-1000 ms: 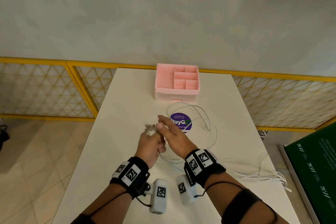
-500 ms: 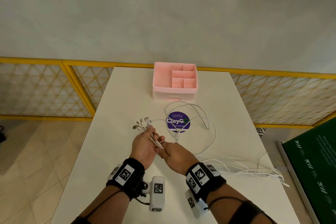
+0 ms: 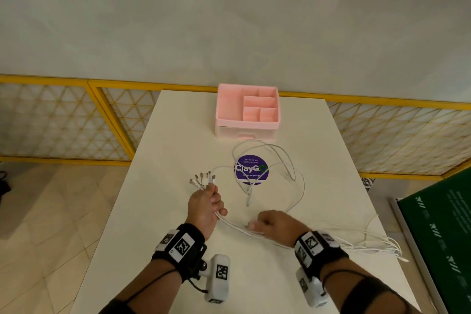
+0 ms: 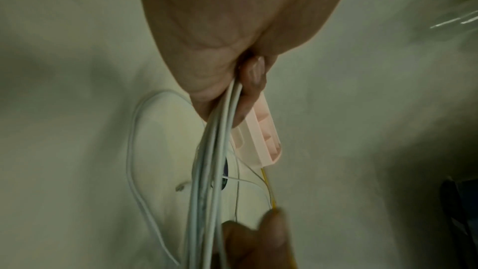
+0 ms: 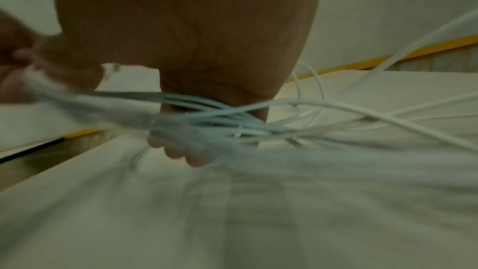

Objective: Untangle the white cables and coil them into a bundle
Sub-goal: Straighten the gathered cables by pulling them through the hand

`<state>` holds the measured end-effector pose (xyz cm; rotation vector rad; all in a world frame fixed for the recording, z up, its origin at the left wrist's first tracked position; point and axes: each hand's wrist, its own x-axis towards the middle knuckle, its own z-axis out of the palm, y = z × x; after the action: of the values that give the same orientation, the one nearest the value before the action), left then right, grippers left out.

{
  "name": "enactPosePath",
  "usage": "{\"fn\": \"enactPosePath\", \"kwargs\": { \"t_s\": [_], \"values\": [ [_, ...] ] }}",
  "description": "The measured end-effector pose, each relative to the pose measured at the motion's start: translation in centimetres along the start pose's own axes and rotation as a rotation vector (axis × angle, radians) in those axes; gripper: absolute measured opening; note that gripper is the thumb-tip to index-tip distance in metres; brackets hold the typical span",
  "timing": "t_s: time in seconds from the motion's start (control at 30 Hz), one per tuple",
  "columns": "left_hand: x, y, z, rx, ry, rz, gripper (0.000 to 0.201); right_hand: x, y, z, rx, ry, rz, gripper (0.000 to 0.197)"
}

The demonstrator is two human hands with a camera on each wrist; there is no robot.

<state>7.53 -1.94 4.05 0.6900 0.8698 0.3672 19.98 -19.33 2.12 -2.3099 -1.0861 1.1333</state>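
Note:
Several white cables [image 3: 293,171] lie looped across the white table [image 3: 163,135], trailing off to its right edge. My left hand [image 3: 206,205] grips them in a fist near their connector ends [image 3: 202,178], which fan out above the knuckles. From that fist the strands [image 3: 237,228] run right into my right hand [image 3: 274,224], whose fingers curl around them close to the table top. In the left wrist view the cables [image 4: 207,171] pass under my curled fingers [image 4: 254,73]. The right wrist view is blurred, with cables [image 5: 220,118] crossing under the palm.
A pink organiser box [image 3: 247,111] with compartments stands at the table's far edge. A round purple sticker [image 3: 251,169] lies under the loops. Yellow lattice railings [image 3: 63,120] flank the table. A green board [image 3: 438,232] sits to the right.
My right hand has slid away from the left, down and to the right along the cables. The left hand keeps its grip on the connector ends, which now stick out further.

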Motion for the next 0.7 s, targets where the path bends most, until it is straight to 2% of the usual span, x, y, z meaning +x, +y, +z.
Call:
{"fn": "enactPosePath", "kwargs": {
  "t_s": [0.07,0.13,0.17,0.2,0.27,0.33,0.43,0.53,0.6,0.7],
  "values": [
    [0.2,0.0,-0.5,-0.012,0.018,-0.009,0.032,1.2,0.8,-2.2,0.145,0.208,0.017,0.053],
    [0.2,0.0,-0.9,-0.024,0.032,-0.018,0.032,3.3,1.9,-4.9,0.166,0.511,0.058,0.033],
    [0.1,-0.1,-0.9,-0.028,0.033,-0.024,0.032,4.2,2.6,-6.2,0.154,0.618,0.109,0.033],
    [0.0,-0.1,-0.9,-0.034,0.037,-0.028,0.031,5.0,3.1,-7.4,0.139,0.650,0.185,0.038],
    [-0.2,0.0,-0.8,-0.045,0.038,-0.031,0.031,5.8,4.2,-8.9,0.077,0.599,0.358,0.049],
    [-0.3,0.2,-0.8,-0.053,0.026,-0.034,0.031,5.9,5.1,-9.3,0.024,0.612,0.456,0.056],
    [-0.4,0.5,-0.7,-0.072,0.014,-0.042,0.031,5.6,5.5,-9.5,0.040,0.795,0.434,0.053],
    [-0.6,0.8,-0.6,-0.071,0.006,-0.050,0.031,5.6,6.0,-10.0,0.050,0.890,0.437,0.053],
    [-0.8,0.7,-0.6,-0.064,0.006,-0.058,0.031,5.7,6.6,-10.5,0.011,0.870,0.496,0.060],
    [-1.0,0.4,-0.9,-0.066,0.014,-0.060,0.031,6.3,7.6,-11.1,0.040,0.678,0.561,0.068]
  ]
}}
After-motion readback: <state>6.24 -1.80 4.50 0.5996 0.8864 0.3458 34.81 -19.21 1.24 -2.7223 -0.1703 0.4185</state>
